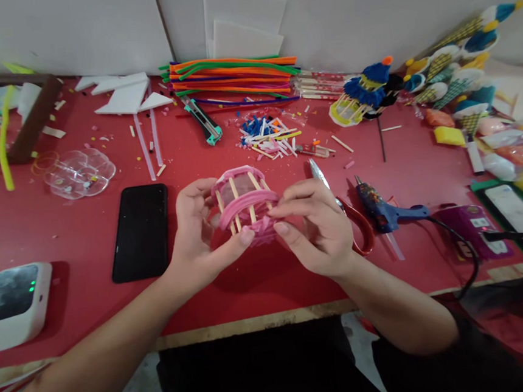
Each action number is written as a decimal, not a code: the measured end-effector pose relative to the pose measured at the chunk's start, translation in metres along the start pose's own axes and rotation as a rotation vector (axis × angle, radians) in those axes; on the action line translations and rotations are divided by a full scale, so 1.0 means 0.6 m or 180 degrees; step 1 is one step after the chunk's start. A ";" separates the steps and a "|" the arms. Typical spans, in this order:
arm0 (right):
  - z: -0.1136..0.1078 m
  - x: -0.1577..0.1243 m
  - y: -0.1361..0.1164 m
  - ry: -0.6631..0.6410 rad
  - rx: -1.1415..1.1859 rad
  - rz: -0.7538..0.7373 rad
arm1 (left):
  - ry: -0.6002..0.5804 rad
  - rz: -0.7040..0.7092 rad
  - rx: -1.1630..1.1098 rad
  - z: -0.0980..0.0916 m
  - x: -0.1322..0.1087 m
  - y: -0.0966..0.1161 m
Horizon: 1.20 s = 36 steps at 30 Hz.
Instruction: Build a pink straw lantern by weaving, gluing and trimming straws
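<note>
A small cage-like craft piece [243, 205] made of wooden sticks and pink pipe cleaner is held over the red table [269, 287]. My left hand [198, 235] wraps round its left side, thumb under its lower rim. My right hand [312, 225] pinches the pink pipe cleaner band across its middle on the right side. Both hands are closed on the piece.
A black phone [140, 231] lies to the left, a white device [12, 306] at far left. Red-handled scissors [353, 221] and a blue glue gun [384, 209] lie to the right. Pipe cleaners [233, 76], cut sticks [268, 137], a clear tray [79, 172] and finished crafts [452, 75] lie behind.
</note>
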State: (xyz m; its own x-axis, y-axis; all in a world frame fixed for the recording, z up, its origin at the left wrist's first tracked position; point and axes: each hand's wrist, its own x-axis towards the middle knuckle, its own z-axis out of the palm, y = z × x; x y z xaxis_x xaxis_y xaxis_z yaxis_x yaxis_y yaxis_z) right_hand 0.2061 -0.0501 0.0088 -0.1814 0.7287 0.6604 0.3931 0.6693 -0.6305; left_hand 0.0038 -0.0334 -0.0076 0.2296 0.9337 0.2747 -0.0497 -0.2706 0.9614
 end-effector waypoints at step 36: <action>0.013 -0.005 0.006 0.0107 -0.0926 -0.0812 | 0.0215 0.0308 0.0985 -0.004 -0.009 -0.015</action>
State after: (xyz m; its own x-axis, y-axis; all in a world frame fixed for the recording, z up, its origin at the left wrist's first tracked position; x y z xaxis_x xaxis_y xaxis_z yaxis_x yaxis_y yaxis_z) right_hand 0.2012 -0.0487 0.0015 -0.2787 0.5356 0.7972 0.5793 0.7558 -0.3053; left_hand 0.0006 -0.0356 -0.0175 0.1729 0.9108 0.3749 0.2319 -0.4076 0.8832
